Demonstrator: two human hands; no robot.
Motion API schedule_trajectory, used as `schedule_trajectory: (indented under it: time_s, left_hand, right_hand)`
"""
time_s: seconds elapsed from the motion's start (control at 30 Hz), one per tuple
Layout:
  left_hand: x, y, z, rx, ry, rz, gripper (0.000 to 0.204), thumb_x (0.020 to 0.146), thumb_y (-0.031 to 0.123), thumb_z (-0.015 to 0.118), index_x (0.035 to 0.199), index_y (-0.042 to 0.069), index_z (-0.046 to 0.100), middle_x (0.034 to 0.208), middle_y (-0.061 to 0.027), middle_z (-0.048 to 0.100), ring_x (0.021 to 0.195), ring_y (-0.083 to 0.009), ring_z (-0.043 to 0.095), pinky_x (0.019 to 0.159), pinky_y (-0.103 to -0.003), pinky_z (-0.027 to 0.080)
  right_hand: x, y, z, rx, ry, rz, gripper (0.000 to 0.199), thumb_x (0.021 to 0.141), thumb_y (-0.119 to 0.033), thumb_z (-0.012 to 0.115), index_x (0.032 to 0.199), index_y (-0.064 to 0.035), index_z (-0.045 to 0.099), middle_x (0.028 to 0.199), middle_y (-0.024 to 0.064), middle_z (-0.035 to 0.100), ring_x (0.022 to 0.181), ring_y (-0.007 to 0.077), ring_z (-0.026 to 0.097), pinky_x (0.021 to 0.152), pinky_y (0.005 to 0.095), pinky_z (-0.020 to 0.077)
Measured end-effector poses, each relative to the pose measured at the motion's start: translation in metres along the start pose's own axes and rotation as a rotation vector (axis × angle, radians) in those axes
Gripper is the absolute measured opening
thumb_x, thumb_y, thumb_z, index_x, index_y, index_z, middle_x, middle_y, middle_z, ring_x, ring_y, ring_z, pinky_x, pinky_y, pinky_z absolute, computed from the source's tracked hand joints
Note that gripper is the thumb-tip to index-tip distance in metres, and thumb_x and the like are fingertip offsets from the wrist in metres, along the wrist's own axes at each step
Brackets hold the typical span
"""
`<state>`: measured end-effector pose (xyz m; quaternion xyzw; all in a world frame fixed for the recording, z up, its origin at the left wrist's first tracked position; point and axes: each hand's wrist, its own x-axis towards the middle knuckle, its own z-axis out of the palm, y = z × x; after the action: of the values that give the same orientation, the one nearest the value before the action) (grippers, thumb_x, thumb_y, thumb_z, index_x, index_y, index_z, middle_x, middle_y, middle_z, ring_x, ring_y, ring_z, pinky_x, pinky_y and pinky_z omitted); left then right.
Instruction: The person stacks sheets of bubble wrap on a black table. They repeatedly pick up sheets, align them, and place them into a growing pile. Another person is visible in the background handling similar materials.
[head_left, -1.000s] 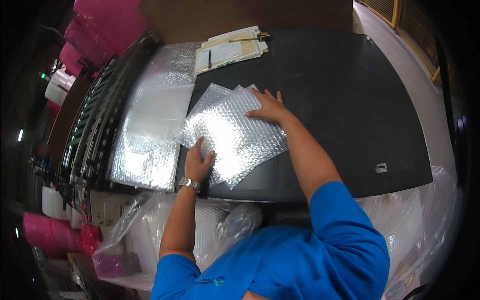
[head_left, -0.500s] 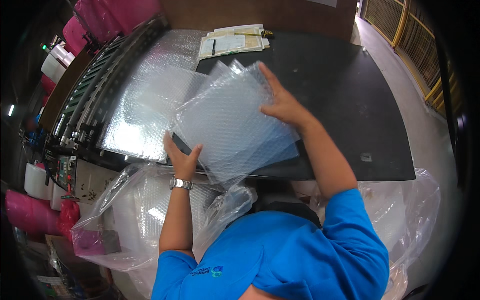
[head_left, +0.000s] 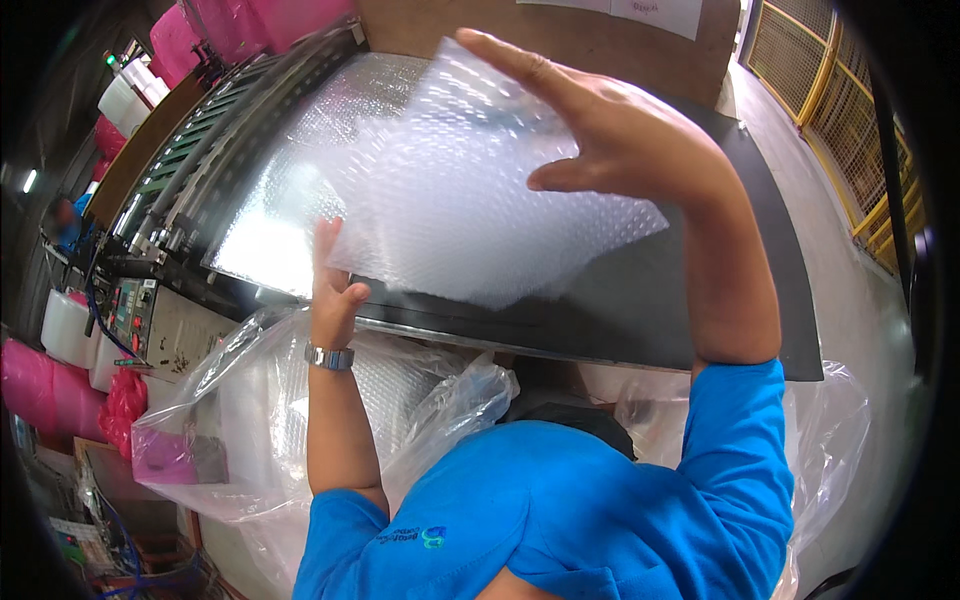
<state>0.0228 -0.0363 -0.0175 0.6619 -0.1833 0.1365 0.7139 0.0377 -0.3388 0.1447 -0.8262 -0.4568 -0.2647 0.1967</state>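
Note:
A stack of clear bubble-wrap sheets (head_left: 470, 200) is lifted off the black table (head_left: 640, 310) and held close under the camera. My left hand (head_left: 335, 285) grips its lower left edge, thumb on top. My right hand (head_left: 600, 130) lies flat on the upper right side of the stack, fingers spread and pointing left. A metal watch sits on my left wrist. The sheets hide most of the table behind them.
A wide sheet of bubble wrap (head_left: 290, 190) runs off a machine with green rollers (head_left: 190, 150) at the left. A clear plastic bag (head_left: 260, 410) with more bubble wrap hangs below the table edge. Pink rolls (head_left: 40, 375) stand at the left, yellow fencing (head_left: 830, 70) at the right.
Both hands have raised the stack of sheets from the table up toward the camera. The papers at the table's far edge are now hidden behind it.

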Motion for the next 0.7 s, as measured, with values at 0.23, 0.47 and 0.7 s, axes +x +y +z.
schedule_trajectory:
  time_s: [0.23,0.47,0.7]
  left_hand:
    - [0.0,-0.061,0.008,0.004,-0.089,-0.287,0.107,0.062,0.03,0.078,0.137,0.0,0.009,0.137,-0.0192,0.025,0.127,-0.0261,0.026,0.103,-0.036,0.024]
    - [0.001,-0.052,-0.014,0.033,0.1,-0.134,0.113,0.059,0.063,0.067,0.137,0.003,0.012,0.137,-0.0188,0.023,0.126,-0.0282,0.027,0.101,-0.038,0.026]
    - [0.001,-0.003,0.024,-0.427,-0.065,0.155,0.106,0.06,0.06,0.068,0.135,0.005,0.017,0.135,-0.0109,0.03,0.123,-0.0256,0.031,0.1,-0.041,0.03]
  right_hand:
    - [-0.012,0.022,0.042,0.119,-0.398,0.428,0.085,0.063,0.001,0.054,0.137,-0.0247,0.021,0.072,0.0217,0.058,0.072,0.033,0.06,0.069,0.0417,0.0432]
    - [-0.002,0.006,0.013,0.063,-0.335,0.247,0.088,0.061,0.006,0.052,0.137,-0.0258,0.021,0.094,0.022,0.059,0.081,0.0347,0.059,0.075,0.0442,0.0437]
    - [0.025,-0.008,0.004,-0.314,-0.055,0.074,0.077,0.07,0.008,0.049,0.134,-0.0296,0.029,0.09,0.0129,0.059,0.079,0.0284,0.061,0.064,0.038,0.0477]
